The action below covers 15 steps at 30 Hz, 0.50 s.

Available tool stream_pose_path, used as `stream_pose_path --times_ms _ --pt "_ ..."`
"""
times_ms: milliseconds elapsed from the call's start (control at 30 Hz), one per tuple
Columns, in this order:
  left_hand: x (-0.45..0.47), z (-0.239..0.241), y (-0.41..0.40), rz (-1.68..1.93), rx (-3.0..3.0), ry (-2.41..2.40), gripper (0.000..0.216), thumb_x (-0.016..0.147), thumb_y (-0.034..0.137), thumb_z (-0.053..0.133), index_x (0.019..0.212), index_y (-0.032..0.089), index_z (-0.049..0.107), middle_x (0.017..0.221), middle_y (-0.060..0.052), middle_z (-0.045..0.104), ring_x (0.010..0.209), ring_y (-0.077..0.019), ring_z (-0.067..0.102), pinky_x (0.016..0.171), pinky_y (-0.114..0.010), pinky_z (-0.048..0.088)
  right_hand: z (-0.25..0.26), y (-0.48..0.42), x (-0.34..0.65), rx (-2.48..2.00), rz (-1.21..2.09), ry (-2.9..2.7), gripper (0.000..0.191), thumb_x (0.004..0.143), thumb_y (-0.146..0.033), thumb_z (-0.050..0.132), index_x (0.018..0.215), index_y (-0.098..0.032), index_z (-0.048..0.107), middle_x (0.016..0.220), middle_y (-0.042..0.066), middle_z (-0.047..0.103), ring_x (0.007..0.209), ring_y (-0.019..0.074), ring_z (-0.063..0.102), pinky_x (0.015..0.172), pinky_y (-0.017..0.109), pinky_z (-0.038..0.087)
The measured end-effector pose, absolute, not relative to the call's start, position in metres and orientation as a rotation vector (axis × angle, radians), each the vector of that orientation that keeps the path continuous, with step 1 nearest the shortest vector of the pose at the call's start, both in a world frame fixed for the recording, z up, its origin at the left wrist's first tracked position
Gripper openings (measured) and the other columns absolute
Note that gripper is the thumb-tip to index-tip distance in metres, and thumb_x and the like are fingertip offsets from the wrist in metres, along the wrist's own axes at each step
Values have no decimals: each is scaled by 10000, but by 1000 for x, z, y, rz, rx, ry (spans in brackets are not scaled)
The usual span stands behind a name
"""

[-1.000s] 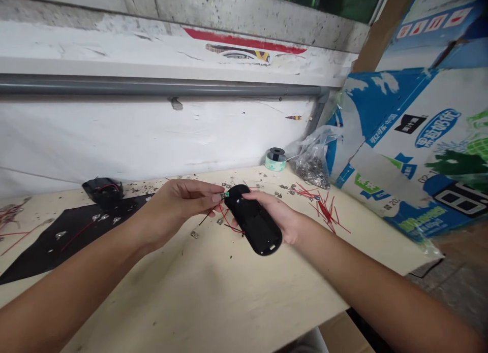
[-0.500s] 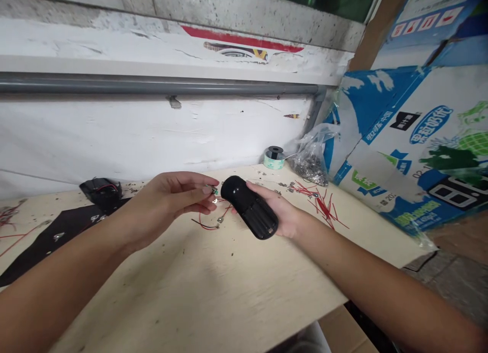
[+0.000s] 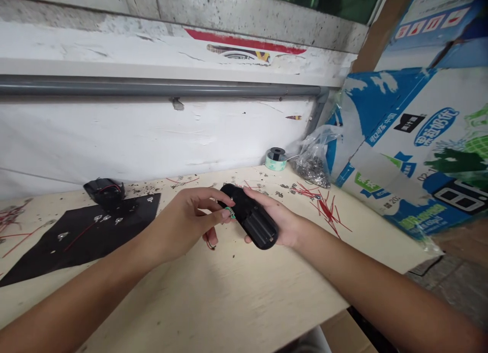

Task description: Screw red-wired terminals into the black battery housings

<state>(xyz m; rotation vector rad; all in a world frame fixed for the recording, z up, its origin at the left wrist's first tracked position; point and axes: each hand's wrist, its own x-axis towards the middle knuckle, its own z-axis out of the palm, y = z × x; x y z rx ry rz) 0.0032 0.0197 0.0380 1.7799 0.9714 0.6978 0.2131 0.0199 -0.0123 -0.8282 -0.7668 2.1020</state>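
My right hand (image 3: 275,214) is wrapped round a black plastic housing (image 3: 253,216), elongated with a rounded head and ribbed hollows along its body. It is held tilted above the table. Between thumb and fingertips of my left hand (image 3: 196,216) is a small green circuit board (image 3: 230,212), right at the housing's upper left side. A short dark and red wire end (image 3: 209,243) shows below the left fingers. Whether the board touches the housing I cannot tell.
Red wires (image 3: 327,211) and small metal pieces lie to the right on the wooden table (image 3: 213,302). Behind stand a tape roll (image 3: 276,160) and a plastic bag (image 3: 313,165) of metal parts. At left are a black sheet (image 3: 95,236), another black part (image 3: 104,191) and more wires. A printed carton (image 3: 412,145) borders the right.
My left hand has moved right and slightly down, bringing the green board up to the housing. The housing has turned a little, showing more of its hollow inside.
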Motion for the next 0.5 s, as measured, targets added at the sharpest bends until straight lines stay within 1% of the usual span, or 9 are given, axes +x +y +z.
stream_pose_path --times_ms 100,167,200,267,333,400,500 --pt "0 39 21 723 1828 941 179 835 368 679 897 209 735 767 -18 710 490 -120 627 509 -257 524 -12 21 216 -791 2149 -755 423 967 -534 455 1111 -169 613 793 69 675 553 171 628 494 343 592" --pt "0 39 22 709 1824 924 211 840 362 676 970 215 754 731 -28 711 580 -157 654 564 -291 557 -12 21 217 -784 2167 -741 422 973 -531 445 1115 -170 612 825 80 685 587 182 645 496 347 592" --pt "-1 39 22 704 1819 900 241 846 352 671 1033 222 751 755 -38 722 644 -179 669 603 -314 572 -13 21 217 -770 2173 -734 418 977 -527 440 1125 -174 607 842 81 686 604 187 652 496 350 592" --pt "-2 38 22 739 1780 791 275 878 305 634 1125 231 729 915 -71 747 805 -220 687 700 -361 585 -13 21 217 -714 2197 -731 416 982 -523 428 1144 -179 597 861 78 683 621 196 660 493 350 588" --pt "-3 38 23 785 1717 634 310 910 231 576 1196 235 696 1106 -93 722 970 -251 672 812 -399 570 -13 21 218 -637 2239 -737 413 987 -518 416 1150 -180 590 877 77 681 630 199 665 502 344 585" --pt "-5 41 21 799 1692 533 374 916 170 551 1271 247 644 1188 -92 691 1021 -248 662 875 -409 550 -12 21 218 -575 2269 -747 401 991 -507 410 1134 -180 593 873 79 682 642 196 668 515 332 585" --pt "-6 47 17 774 1778 511 552 866 133 629 1387 282 523 1233 -84 663 1043 -235 656 904 -396 548 -10 20 217 -576 2243 -751 362 993 -484 420 1167 -212 582 883 73 685 664 197 671 517 337 587"
